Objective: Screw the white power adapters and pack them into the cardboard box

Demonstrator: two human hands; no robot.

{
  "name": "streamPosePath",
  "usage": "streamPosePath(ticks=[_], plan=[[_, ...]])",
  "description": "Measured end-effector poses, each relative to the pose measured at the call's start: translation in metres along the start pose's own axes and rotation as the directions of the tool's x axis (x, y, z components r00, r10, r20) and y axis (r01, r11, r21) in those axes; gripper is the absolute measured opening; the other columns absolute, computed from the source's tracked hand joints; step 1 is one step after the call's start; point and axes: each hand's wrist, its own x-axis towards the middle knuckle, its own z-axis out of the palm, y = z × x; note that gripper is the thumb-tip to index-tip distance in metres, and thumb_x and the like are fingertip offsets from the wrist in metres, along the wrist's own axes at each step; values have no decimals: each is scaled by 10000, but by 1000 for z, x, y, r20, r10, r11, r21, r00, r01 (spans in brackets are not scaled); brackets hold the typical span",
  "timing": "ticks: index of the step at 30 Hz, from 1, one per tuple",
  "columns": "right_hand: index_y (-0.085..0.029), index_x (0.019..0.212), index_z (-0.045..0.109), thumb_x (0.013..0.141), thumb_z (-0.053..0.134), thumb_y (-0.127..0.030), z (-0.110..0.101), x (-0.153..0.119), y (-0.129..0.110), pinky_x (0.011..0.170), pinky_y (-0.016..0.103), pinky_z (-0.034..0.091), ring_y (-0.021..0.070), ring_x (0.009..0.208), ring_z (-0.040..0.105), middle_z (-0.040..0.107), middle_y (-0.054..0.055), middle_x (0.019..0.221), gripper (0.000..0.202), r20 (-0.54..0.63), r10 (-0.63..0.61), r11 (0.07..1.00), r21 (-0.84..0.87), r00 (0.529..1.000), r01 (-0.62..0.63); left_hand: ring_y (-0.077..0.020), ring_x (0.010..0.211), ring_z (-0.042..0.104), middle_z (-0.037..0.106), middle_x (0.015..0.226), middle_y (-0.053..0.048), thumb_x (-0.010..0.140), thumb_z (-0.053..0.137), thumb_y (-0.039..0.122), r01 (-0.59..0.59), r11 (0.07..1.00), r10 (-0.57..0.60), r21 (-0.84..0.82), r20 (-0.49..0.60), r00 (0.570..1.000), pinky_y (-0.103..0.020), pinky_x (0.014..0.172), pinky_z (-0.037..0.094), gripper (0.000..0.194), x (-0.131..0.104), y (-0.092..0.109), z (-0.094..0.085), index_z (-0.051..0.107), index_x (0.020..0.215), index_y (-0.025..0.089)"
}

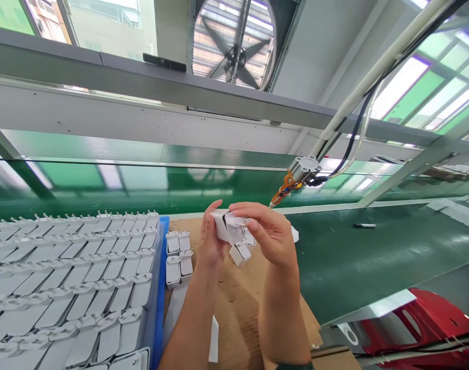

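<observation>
Above a wooden board (234,303), my left hand (211,244) is closed around the body of a white power adapter (220,225). My right hand (275,234) pinches its plug-end part (235,227) between thumb and fingers, and a dark gap shows between the two parts. Just below the hands, a loose white adapter piece (240,254) lies on the board, with another partly hidden behind the fingers. Several white adapters (173,270) stand in a small group left of my left hand.
A blue tray (161,288) at the left holds rows of white adapters (114,288). An orange pneumatic tool (284,187) hangs beyond my right hand. White paper (214,339) lies beside my left forearm. A marker (364,225) rests on the green surface (334,267); a red chair (430,324) stands lower right.
</observation>
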Motion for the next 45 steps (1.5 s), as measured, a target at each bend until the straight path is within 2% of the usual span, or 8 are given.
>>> streamPosePath(ticks=[12, 16, 22, 27, 31, 35, 40, 45], plan=[[-329, 1331, 560, 855, 682, -456, -4, -4, 0, 939, 408, 549, 225, 1110, 624, 663, 44, 1196, 508, 102, -32, 992, 121, 994, 20, -159, 831, 658, 702, 960, -9, 789, 717, 608, -56, 993, 63, -102, 66, 996, -263, 732, 529, 633, -4, 4, -3, 556, 1349, 362], [-318, 1372, 493, 771, 790, -378, -1, -3, -1, 939, 356, 530, 211, 1135, 612, 634, 48, 1272, 673, 162, 59, 979, -205, 985, -24, -182, 892, 670, 706, 1056, -30, 811, 689, 615, -49, 998, 50, -38, 37, 998, -266, 732, 524, 633, -1, 1, -3, 544, 1362, 339], [-270, 1259, 584, 869, 651, -305, 3, -1, 6, 855, 305, 529, 170, 1000, 656, 695, 35, 1159, 397, 1, 176, 861, -485, 984, -153, -220, 1058, 645, 672, 1193, -61, 882, 589, 620, 6, 963, -2, 268, -14, 1000, -304, 868, 508, 557, 9, -14, -7, 576, 1330, 290], [-232, 1277, 568, 828, 655, -342, -3, -26, 20, 792, 337, 551, 200, 923, 681, 713, 53, 1112, 471, 47, 476, 728, -582, 878, -364, -207, 1228, 547, 600, 1299, -69, 971, 456, 561, -77, 846, 250, 528, -264, 932, -306, 979, 435, 436, 12, -15, -9, 583, 1281, 281], [-195, 1285, 556, 818, 629, -256, 14, -68, 41, 847, 406, 559, 253, 984, 686, 720, 84, 1092, 476, 107, 599, 619, -691, 793, -374, -194, 1197, 553, 633, 1204, -54, 989, 445, 470, -167, 835, 355, 525, -281, 892, -312, 980, 414, 311, 10, -10, -6, 618, 1141, 260], [-170, 1397, 452, 868, 568, -239, 37, -104, 58, 879, 489, 553, 312, 1081, 656, 682, 147, 1180, 546, 32, 610, 558, -726, 792, -401, -191, 1152, 571, 653, 1152, -61, 973, 473, 422, -119, 894, 264, 432, -294, 919, -308, 933, 434, 261, 11, -11, -6, 627, 1082, 243], [-244, 1466, 331, 933, 544, -391, 49, -138, 63, 1057, 510, 462, 299, 1313, 490, 516, 142, 1407, 592, -197, 373, 568, -724, 907, -391, -175, 1073, 585, 654, 1140, -71, 955, 482, 383, -44, 947, 165, 317, -366, 916, -294, 871, 454, 238, 18, -12, -10, 618, 1066, 221], [-203, 1460, 304, 836, 624, -582, 51, -155, 71, 1007, 556, 462, 354, 1285, 451, 458, 186, 1368, 797, -435, 390, 470, -664, 811, -582, -164, 1044, 592, 660, 1121, -67, 941, 508, 363, -62, 955, 169, 290, -359, 918, -285, 858, 458, 214, 17, -13, -10, 623, 1052, 221]])
